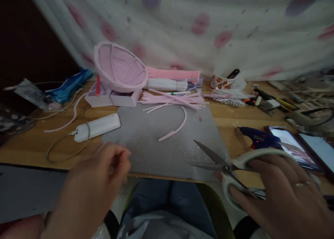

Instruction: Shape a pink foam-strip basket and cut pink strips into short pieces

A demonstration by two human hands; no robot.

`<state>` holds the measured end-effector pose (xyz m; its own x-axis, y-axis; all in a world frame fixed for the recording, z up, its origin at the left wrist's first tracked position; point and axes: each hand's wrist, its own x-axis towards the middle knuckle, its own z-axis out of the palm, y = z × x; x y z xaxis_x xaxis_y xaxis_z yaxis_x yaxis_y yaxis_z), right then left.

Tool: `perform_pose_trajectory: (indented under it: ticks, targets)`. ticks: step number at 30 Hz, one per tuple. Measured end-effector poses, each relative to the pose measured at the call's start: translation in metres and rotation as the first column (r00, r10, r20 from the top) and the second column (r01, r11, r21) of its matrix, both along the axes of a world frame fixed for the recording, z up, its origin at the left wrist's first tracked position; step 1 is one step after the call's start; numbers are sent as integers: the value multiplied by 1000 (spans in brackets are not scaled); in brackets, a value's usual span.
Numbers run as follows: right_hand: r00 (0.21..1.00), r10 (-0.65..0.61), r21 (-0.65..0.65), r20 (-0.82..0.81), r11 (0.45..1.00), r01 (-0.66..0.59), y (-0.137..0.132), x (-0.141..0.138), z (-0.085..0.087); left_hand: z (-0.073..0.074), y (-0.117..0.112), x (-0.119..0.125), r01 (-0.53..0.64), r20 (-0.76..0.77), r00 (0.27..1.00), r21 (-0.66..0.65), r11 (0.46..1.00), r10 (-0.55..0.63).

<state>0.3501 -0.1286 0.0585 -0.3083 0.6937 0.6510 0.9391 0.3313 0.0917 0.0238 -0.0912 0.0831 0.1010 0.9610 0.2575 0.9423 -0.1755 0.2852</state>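
Observation:
My right hand (284,193) grips a pair of scissors (236,171) with pale handles, fingers through the loops. The blades stand apart over the right part of a grey work mat (141,155), pointing left. My left hand (104,176), slightly blurred, is closed with curled fingers at the table's front edge; whatever it may hold is hidden. On the mat between the hands lies a curved pink strip (180,124). Behind it is a loose bundle of pink strips (172,99).
A pink ribbed bowl-shaped piece (121,66) rests on pale boxes (124,98) at the back left. A white power bank (97,126) with a cable lies left. At right are a blue glue gun (258,137) and phones (293,146). A paper cup (221,81) stands behind.

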Motion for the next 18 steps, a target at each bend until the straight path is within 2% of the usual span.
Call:
perform_pose_trajectory:
  ticks: [2, 4, 6, 8, 13, 15, 18]
  targets:
    - [999, 16, 11, 52, 1000, -16, 0, -7, 2, -1, -4, 18, 103, 184, 979, -69, 992, -88]
    - [997, 33, 18, 64, 999, -34, 0, -13, 4, -4, -10, 41, 215, 407, 903, -142, 966, -141]
    - [997, 26, 12, 75, 1000, -27, -1, -16, 5, -10, -14, 60, 239, 579, 808, -152, 959, -110]
    - [997, 19, 9, 75, 1000, -20, -2, -17, 5, -15, -16, 72, 203, 664, 744, -123, 971, -71]
    - [991, 45, 32, 124, 998, -49, -3, -14, 6, -20, -14, 76, 202, 697, 701, 7, 979, -150]
    - [986, 61, 48, 153, 996, -69, -3, -12, 6, -19, -12, 74, 226, 669, 720, 24, 974, -184]
    - [971, 100, 49, 215, 992, -113, -5, -10, 7, -20, -10, 70, 285, 558, 791, 25, 958, -250]
